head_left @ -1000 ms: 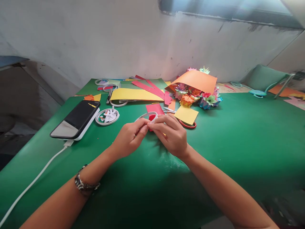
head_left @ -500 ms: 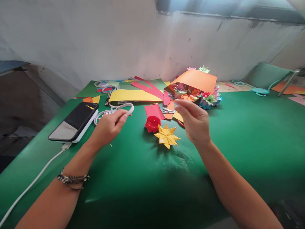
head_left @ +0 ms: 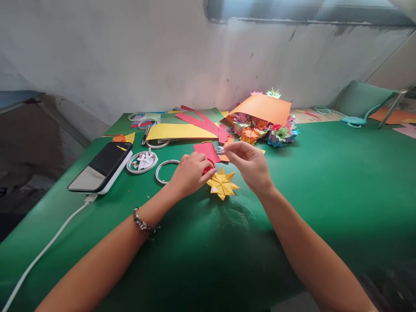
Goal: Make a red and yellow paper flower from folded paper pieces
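Note:
My left hand (head_left: 192,173) has its fingers curled over a small red folded-paper cup (head_left: 208,166), most of which they hide. Right beside that cup lies a yellow folded-paper star (head_left: 222,184) with a pale dot on one point. My right hand (head_left: 248,164) is raised above the table to the right of the star. Its thumb and fingertips are pinched on a tiny pale bit, which looks like a small piece of tape. A white tape roll (head_left: 157,173) lies flat just left of my left hand.
On the green table (head_left: 325,186), a black-and-white phone-like device (head_left: 100,167) with a white cable (head_left: 48,249) lies left. Another white ring (head_left: 128,165) holds paper scraps. Behind are a yellow paper strip (head_left: 182,131), red strips (head_left: 198,123), an orange sheet (head_left: 263,108) and several paper flowers (head_left: 281,134).
My left hand has put the tape roll down on the table and moved right onto the red paper cup. My right hand, still pinched, has come slightly left and lower.

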Demonstrator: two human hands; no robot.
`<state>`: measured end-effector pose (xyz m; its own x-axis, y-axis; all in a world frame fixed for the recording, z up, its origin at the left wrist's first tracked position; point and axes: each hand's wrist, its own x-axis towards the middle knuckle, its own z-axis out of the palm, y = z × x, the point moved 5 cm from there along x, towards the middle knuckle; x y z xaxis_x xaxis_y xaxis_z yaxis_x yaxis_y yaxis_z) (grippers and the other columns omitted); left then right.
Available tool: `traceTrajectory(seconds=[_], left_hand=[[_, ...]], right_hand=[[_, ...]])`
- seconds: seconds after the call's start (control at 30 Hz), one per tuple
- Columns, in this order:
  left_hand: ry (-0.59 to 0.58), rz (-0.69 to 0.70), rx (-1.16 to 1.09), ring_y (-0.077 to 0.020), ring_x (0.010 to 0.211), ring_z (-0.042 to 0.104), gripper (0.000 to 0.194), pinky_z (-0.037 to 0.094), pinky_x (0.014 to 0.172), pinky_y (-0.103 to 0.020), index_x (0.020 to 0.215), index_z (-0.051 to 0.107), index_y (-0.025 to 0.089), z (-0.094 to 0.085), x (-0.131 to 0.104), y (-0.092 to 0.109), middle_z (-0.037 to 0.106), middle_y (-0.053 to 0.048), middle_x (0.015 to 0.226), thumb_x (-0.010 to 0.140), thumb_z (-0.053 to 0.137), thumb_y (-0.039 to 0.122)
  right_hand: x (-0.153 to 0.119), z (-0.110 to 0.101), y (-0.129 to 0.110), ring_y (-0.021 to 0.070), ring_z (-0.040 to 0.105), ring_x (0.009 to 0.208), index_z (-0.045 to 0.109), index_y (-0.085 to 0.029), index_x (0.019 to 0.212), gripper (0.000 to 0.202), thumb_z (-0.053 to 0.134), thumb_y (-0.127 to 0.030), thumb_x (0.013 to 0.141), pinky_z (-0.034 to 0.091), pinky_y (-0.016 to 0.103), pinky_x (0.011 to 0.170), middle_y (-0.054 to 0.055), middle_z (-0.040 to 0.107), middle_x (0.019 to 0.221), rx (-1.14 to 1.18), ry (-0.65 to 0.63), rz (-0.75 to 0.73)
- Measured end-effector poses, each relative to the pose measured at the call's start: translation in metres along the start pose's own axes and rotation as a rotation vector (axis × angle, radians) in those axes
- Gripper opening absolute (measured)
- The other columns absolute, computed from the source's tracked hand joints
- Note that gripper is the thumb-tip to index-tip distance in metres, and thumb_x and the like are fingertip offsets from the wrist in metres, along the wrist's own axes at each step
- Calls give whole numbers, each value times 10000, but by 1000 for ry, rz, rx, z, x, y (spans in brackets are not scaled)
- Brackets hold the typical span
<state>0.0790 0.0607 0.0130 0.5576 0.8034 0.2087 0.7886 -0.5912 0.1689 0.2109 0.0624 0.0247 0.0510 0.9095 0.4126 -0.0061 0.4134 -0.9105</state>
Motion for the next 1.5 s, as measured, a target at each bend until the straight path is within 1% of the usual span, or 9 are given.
traceTrajectory(seconds=[0.27, 0.43, 0.6, 0.77, 0.83, 1.0, 1.17, 1.3, 1.5], left_hand=[[-64, -68, -54, -208, 822, 526, 365, 295, 679, -328, 806, 633, 169, 12, 8, -3, 643, -51, 865, 856, 379, 425], [90, -134, 14, -209, 771, 511, 387, 283, 610, -290, 712, 630, 163, -7, -9, -8, 619, -67, 785, 805, 434, 483], [-109, -267, -179, -141, 521, 461, 438, 233, 498, -259, 561, 587, 167, 5, -20, -9, 564, -21, 540, 774, 427, 515], [-188, -260, -498, -100, 435, 469, 320, 300, 491, -224, 532, 542, 158, 21, -18, -5, 512, 21, 455, 770, 434, 343], [-159, -316, -625, -84, 385, 455, 325, 330, 488, -209, 540, 537, 157, 21, -20, -10, 481, 38, 411, 786, 402, 322], [35, -359, -807, -54, 374, 455, 314, 362, 459, -186, 576, 563, 145, 4, -27, -18, 599, 16, 555, 781, 442, 350], [207, -374, -861, -55, 390, 469, 274, 382, 440, -172, 600, 585, 142, -6, -28, -23, 613, 8, 555, 761, 506, 350], [205, -356, -939, -66, 433, 512, 256, 416, 464, -172, 655, 608, 135, -6, -28, -24, 636, -8, 593, 780, 489, 324], [158, -267, -992, -75, 497, 550, 245, 453, 534, -179, 728, 628, 123, -8, -28, -18, 651, -14, 631, 800, 471, 297]], right_hand=[[2, -2, 1, 83, 584, 694, 611, -180, 687, 33, 598, -158, 666, 496, 233, 683, -14, 624, 709, 39, 24, 37], [0, 1, -1, 77, 562, 652, 624, -193, 791, 126, 625, -193, 665, 488, 227, 621, -28, 606, 678, 71, 14, 59], [-2, 2, 0, 93, 586, 680, 611, -175, 694, 46, 627, -194, 654, 502, 256, 666, -8, 629, 702, 42, -4, 93], [-3, 1, -4, 95, 572, 731, 613, -172, 673, 20, 611, -191, 668, 492, 254, 695, 5, 588, 756, -44, -14, 29], [-3, 2, -7, 95, 568, 752, 608, -172, 668, 20, 605, -190, 674, 486, 247, 699, 8, 574, 782, -51, -19, 2], [-8, 9, -8, 84, 551, 649, 583, -176, 694, 31, 579, -206, 703, 458, 228, 604, -15, 589, 682, -47, -111, 70], [-15, 19, -13, 91, 516, 641, 605, -182, 823, 95, 541, -201, 755, 433, 253, 638, -16, 576, 684, -260, -211, -53], [-21, 24, -18, 102, 541, 654, 529, -215, 1076, 292, 506, -167, 789, 392, 332, 787, -31, 579, 707, -469, -206, -162], [-24, 27, -16, 133, 580, 726, 487, -220, 1060, 285, 530, -157, 785, 252, 415, 887, -27, 609, 754, -716, -219, -167]])
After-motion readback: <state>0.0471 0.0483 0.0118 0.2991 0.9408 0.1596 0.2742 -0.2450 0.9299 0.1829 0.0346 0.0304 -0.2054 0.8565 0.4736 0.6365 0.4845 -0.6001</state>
